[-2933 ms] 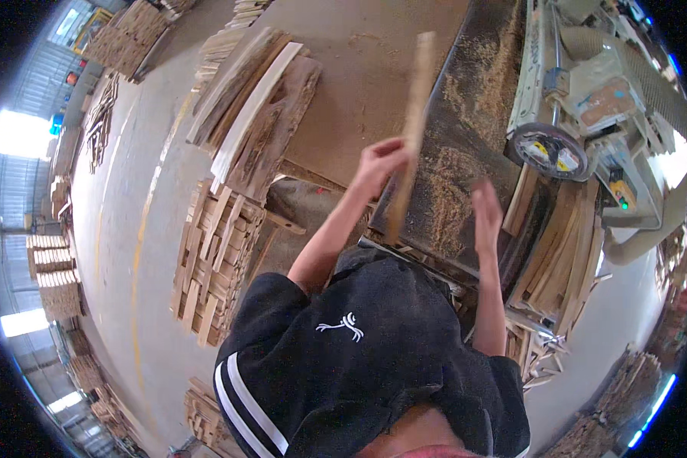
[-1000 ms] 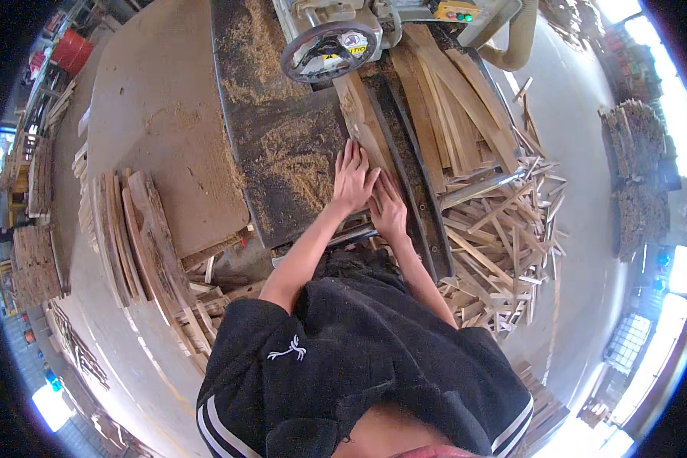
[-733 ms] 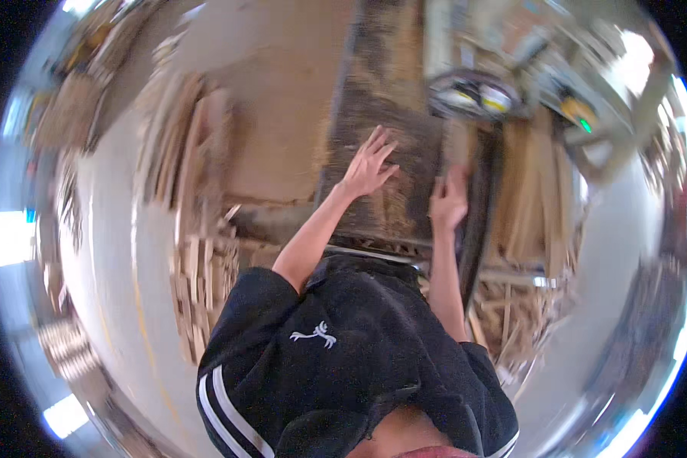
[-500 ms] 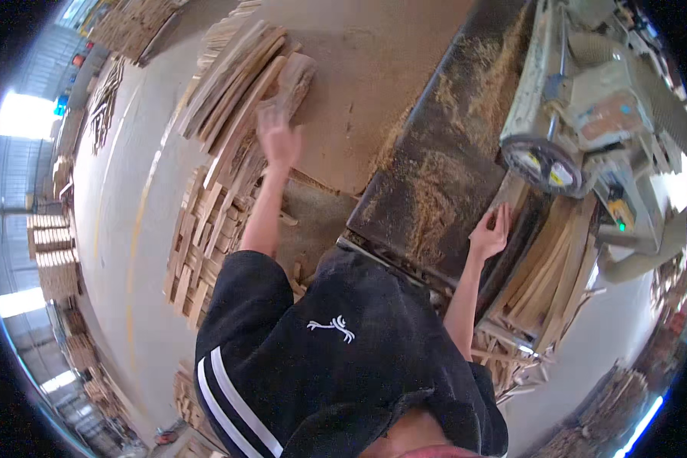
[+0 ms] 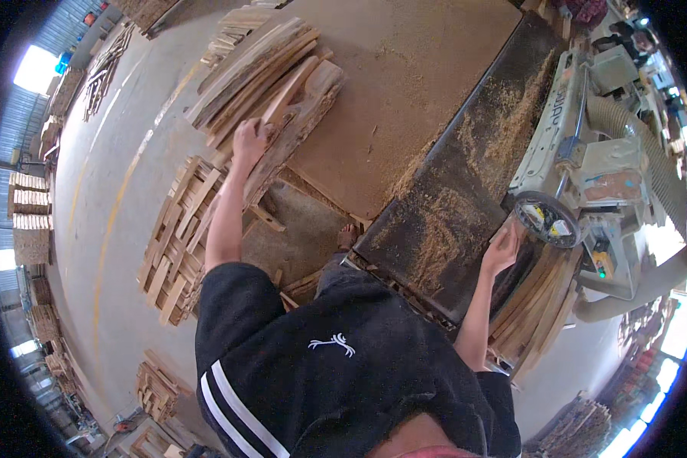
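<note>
Your left hand [image 5: 250, 142] has reached a board [image 5: 291, 88], fingers curled over it, apparently dividing your work. Near the wheel [image 5: 546, 219], your right hand's [image 5: 502, 249] fingers are narrow, hold unclear.

Tan board [image 5: 291, 88], black machine table [image 5: 462, 172]

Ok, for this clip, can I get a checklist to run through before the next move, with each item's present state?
1. Left hand at the pale board in the stack: ok, fingers at its near end.
2. Left hand's grip firm: cannot tell, the fingers' undersides are hidden.
3. Right hand well away from the handwheel: not ok, it is close beside the rim.
4. Dark machine table free of sawdust: not ok, sawdust lies scattered along it.
5. Sleeves clear of the machine: ok, they are short.
6. Machine running: cannot tell, though a green light shows.
</note>
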Available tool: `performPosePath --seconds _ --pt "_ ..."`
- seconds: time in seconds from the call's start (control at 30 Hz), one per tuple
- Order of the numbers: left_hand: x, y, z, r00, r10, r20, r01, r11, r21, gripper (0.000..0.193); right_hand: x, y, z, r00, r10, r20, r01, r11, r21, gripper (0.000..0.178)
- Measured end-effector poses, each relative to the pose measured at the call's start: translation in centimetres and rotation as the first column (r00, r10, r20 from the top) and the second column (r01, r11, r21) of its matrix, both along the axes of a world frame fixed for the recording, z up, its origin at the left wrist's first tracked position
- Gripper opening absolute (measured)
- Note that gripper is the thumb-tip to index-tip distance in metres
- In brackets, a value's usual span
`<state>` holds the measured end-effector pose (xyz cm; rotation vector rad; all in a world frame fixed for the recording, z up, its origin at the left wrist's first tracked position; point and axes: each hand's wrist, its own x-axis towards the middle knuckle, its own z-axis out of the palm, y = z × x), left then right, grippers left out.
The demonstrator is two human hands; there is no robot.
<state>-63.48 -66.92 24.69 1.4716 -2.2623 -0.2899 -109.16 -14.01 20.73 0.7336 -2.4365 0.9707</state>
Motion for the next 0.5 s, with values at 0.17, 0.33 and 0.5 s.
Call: performPosePath --seconds 0.17,0.33,0.5 --pt "-7.7 7.7 2.8 0.635 0.402 -0.66 0.474 0.472 0.744 0.044 11.7 -3.4 4.3 0.823 0.226 0.522 -0.114 0.965 -0.238 0.038" --pt "-18.8 21.9 2.5 0.377 0.506 -0.776 0.832 0.183 0.524 0.05 19.5 -5.8 11.3 0.449 0.479 0.754 -0.59 0.793 -0.152 0.079" --pt "-23.8 35.3 0.2 0.554 0.458 -0.695 0.818 -0.144 0.557 0.047 22.6 -0.1 14.0 0.608 0.216 0.764 -0.383 0.923 0.044 0.081"
